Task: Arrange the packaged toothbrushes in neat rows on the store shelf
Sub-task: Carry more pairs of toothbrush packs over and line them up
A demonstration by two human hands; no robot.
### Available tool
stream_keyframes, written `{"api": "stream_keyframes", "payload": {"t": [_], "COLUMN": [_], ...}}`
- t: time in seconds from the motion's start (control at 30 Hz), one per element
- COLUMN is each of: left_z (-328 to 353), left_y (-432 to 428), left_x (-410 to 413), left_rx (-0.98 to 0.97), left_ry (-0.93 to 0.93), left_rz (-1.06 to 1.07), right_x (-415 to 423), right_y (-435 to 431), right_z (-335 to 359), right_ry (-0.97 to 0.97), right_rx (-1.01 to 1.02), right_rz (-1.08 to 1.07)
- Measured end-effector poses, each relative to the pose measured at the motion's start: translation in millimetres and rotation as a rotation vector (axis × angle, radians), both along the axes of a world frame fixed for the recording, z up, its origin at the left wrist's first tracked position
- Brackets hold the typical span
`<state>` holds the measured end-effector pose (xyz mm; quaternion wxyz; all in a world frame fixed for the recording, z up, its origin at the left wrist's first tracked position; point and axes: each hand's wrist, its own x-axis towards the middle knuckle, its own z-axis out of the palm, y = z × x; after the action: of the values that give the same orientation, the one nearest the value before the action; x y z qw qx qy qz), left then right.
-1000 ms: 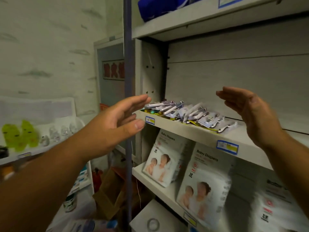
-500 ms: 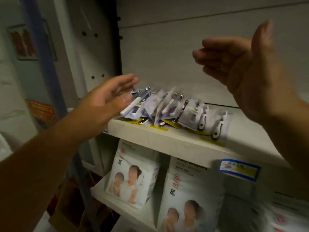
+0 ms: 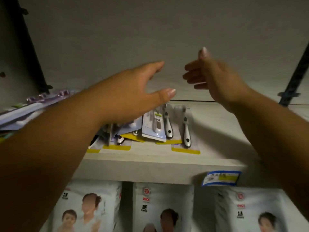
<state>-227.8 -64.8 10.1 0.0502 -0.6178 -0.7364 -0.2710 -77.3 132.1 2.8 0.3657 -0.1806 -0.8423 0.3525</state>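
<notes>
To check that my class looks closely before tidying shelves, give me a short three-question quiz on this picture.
1. True or false: the left hand and the right hand both hold nothing.
2. What stands below the shelf? A diaper packs, B bottles, C shoes.
3. Fill in: the toothbrush packs lie ___ one another, not in rows.
Key: 1 true; 2 A; 3 overlapping.

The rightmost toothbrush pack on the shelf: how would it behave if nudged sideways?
The rightmost toothbrush pack lies flat on the shelf, so it should slide rather than tip or roll. It looks like thin card and clear blister around one small brush, so it is probably light and slightly bendy. Pushed left, it would likely shove the neighbouring pack.
</notes>
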Motion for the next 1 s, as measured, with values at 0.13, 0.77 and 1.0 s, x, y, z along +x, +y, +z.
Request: {"api": "stream_keyframes", "payload": {"t": [0.13,0.77,1.0], "left_z": [-9,11,-4], "left_y": [12,-8,-41], "left_x": [8,-27,-38], "left_rx": [-0.038,0.316,0.368], "left_ry": [0.248,0.052,-0.134], "left_rz": [0.141,0.273,0.368], "right_x": [0,-2,-5], "right_y": [5,-4,-6], "right_z": [-4,-18,-19], "right_ry": [-0.614,-1.053,-0.865], "right_rx": [-0.031,0.171,0.032], "right_rz": [-0.303,-0.300,-0.186]}}
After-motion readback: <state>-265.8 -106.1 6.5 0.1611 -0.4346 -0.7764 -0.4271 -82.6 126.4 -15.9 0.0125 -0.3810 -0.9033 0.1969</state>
